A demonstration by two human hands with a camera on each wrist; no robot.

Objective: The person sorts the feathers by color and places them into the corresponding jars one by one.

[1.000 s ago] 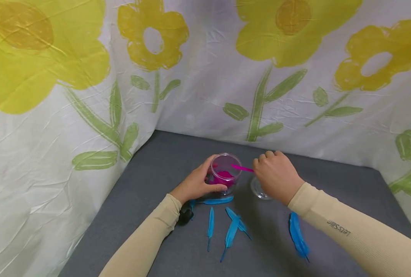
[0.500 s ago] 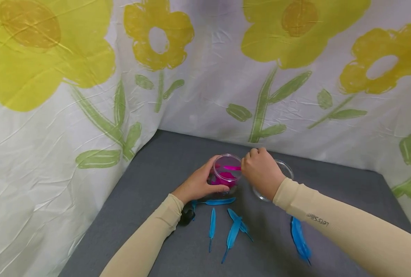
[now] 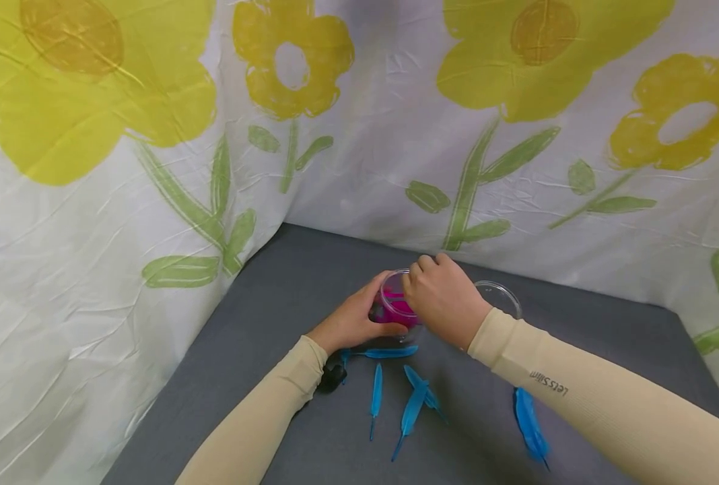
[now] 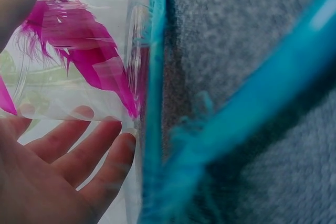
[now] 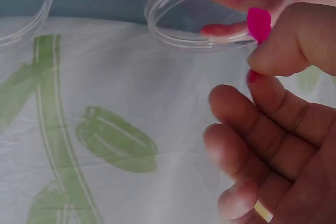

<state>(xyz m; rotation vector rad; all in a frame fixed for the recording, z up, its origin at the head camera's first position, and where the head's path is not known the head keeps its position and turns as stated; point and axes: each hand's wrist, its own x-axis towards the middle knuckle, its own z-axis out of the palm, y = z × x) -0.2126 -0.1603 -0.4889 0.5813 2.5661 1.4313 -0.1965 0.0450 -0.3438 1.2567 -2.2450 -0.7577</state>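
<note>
My left hand (image 3: pixel 359 316) grips a clear round jar (image 5: pixel 153 22), fingers and thumb around its side. Pink feathers (image 4: pixel 86 43) lie inside, seen through the wall in the left wrist view. At the jar's mouth is my right hand (image 3: pixel 447 296), pinching a pink feather (image 5: pixel 259 24) between thumb and index finger. Most of that feather is hidden by the hand. The other right fingers are loosely bent. Just below the jar in the head view, a blue feather (image 3: pixel 390 351) lies on the table.
Right of the jar, partly behind my right hand, stands another clear round container (image 3: pixel 505 291). More blue feathers lie nearer me: a single one (image 3: pixel 376 391), a crossed pair (image 3: pixel 412 407) and one farther right (image 3: pixel 530 421). A black object (image 3: pixel 332 379) sits by my left wrist. A flowered curtain (image 3: pixel 359 168) backs the grey table (image 3: pixel 329 259).
My right hand has moved left to the jar's mouth, bringing the pink feather with it. My left hand keeps its grip on the jar. The second container's rim has come into sight.
</note>
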